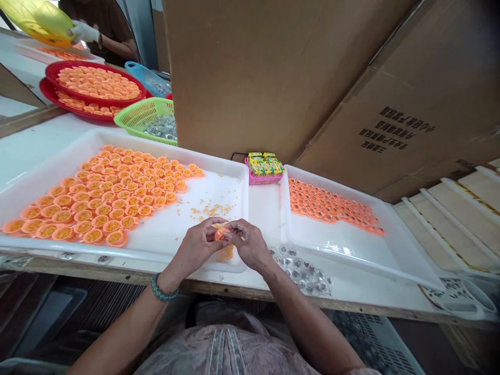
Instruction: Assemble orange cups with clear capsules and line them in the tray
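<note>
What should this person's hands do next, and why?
I'd probably steady the orange piece with the left hand while the right hand presses it: fingers of both hands are on it, above a white tray scattered with yellow bits.

a small, bright orange cup [221, 234], partly hidden, is held between both hands [196, 246].

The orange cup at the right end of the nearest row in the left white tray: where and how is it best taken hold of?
Probably pinch the orange cup by its outer wall, coming from the right: floor of the white tray shows there, while other cups crowd its left and back. Keep it level, since it stands mouth up with yellow pieces inside.
</note>
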Motion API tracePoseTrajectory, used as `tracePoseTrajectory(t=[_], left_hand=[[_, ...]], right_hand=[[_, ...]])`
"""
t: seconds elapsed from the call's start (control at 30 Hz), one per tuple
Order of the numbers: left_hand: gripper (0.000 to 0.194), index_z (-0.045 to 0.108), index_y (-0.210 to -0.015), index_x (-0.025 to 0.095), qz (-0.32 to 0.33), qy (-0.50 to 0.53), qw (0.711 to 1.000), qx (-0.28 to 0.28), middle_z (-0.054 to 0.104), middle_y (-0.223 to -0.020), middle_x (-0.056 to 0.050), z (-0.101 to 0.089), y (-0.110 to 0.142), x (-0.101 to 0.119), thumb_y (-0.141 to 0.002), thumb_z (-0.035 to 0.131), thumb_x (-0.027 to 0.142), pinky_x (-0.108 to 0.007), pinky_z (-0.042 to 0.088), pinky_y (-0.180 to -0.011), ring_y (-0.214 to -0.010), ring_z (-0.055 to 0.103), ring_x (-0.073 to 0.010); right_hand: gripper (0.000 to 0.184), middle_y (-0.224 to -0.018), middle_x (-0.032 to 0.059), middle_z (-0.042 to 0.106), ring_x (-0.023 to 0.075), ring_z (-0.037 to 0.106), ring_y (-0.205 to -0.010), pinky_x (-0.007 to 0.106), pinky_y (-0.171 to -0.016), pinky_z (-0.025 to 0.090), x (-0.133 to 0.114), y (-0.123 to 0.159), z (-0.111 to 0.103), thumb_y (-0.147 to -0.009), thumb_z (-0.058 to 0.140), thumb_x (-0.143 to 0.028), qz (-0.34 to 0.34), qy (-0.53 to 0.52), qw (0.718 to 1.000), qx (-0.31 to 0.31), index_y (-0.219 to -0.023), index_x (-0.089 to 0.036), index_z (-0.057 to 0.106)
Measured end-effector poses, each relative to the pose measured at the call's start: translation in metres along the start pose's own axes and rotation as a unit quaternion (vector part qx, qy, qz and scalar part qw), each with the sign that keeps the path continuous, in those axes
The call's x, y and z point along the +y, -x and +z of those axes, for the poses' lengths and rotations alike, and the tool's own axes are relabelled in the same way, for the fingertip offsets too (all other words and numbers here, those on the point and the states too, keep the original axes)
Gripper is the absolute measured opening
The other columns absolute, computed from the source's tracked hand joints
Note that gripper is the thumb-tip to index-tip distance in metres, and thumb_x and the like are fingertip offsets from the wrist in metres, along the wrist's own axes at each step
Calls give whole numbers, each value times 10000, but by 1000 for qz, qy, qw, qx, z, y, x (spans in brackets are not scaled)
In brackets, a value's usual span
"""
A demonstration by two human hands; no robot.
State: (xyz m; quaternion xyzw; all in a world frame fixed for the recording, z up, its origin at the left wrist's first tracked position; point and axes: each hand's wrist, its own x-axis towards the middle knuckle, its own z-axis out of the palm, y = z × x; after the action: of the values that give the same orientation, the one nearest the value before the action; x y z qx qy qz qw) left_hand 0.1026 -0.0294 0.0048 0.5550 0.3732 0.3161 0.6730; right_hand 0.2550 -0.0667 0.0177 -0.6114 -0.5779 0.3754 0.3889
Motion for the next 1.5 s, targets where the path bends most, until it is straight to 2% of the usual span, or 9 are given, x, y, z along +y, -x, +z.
tracePoseTrajectory(t=[0.1, 0.2, 0.37, 0.63, 0.8, 1.03, 1.13, 1.27, 1.5], left_hand=[[467, 624, -1054, 161, -2, 31, 999, 10, 707, -956, -53, 1, -1, 2, -629, 746, 311, -348, 477, -851, -910, 639, -221], [497, 631, -1075, 160, -14, 53, 998, 21, 703, -923, -41, 0, -1, 3, -616, 757, 303, -354, 477, -847, -915, 629, -219], [456, 648, -1044, 169, -21, 85, 996, 2, 698, -968, -51, -2, -2, 3, -607, 761, 240, -335, 461, -860, -965, 610, -223], [396, 639, -1100, 195, 0, 39, 999, -32, 697, -976, -46, -4, -3, -5, -711, 679, 263, -331, 454, -853, -936, 612, -220], [377, 648, -1096, 202, -3, 16, 1000, -25, 703, -920, -35, -3, -4, -9, -723, 649, 258, -330, 471, -815, -905, 619, -231], [359, 653, -1054, 179, 6, 24, 1000, -14, 701, -950, -53, -4, -5, -10, -715, 674, 298, -351, 462, -857, -924, 622, -230], [368, 647, -1062, 172, 4, 30, 999, -17, 701, -966, -58, -4, -5, -7, -714, 675, 288, -360, 460, -868, -930, 622, -229], [356, 661, -1054, 168, -16, 39, 999, -24, 706, -957, -51, -2, -4, -4, -712, 669, 266, -354, 471, -854, -925, 622, -227], [321, 689, -1012, 186, -49, 61, 996, -35, 718, -890, -9, -1, -3, 0, -693, 656, 200, -348, 482, -859, -893, 634, -214]], right_hand=[[158, -916, 53, 633, 153, 586, -811, 287, -734, 488, 2, 5, 1, -838, 536, -247, -48, -9, 998, 44, -933, -201, 654], [290, -1055, 73, 571, 165, 561, -912, 304, -765, 492, 3, 13, -4, -852, 498, -202, -134, 26, 988, 72, -1121, -237, 598], [505, -1131, 78, 527, 193, 497, -1077, 369, -922, 441, 0, 18, -11, -778, 511, -86, -216, 107, 970, 21, -1254, -255, 510], [276, -983, 71, 590, 168, 571, -901, 300, -811, 483, 1, 8, -4, -843, 552, -233, -179, 151, 972, 38, -1108, -238, 628], [289, -976, 81, 596, 174, 569, -907, 293, -799, 483, 2, 8, -3, -851, 533, -241, -205, 185, 961, 21, -1126, -216, 618], [254, -943, 73, 619, 144, 579, -792, 283, -744, 501, 5, 3, -3, -793, 586, -194, -185, 139, 969, 90, -1042, -179, 635], [203, -901, 61, 632, 127, 576, -742, 265, -710, 498, 3, -2, -10, -800, 609, -232, -165, 107, 979, 50, -991, -173, 648], [195, -916, 60, 637, 138, 588, -804, 259, -719, 482, 0, -5, -16, -839, 578, -255, -156, 94, 983, -20, -1001, -195, 670], [246, -967, 63, 620, 150, 585, -878, 276, -777, 473, 6, -1, -18, -865, 533, -212, -192, 93, 976, -43, -1071, -230, 666]])
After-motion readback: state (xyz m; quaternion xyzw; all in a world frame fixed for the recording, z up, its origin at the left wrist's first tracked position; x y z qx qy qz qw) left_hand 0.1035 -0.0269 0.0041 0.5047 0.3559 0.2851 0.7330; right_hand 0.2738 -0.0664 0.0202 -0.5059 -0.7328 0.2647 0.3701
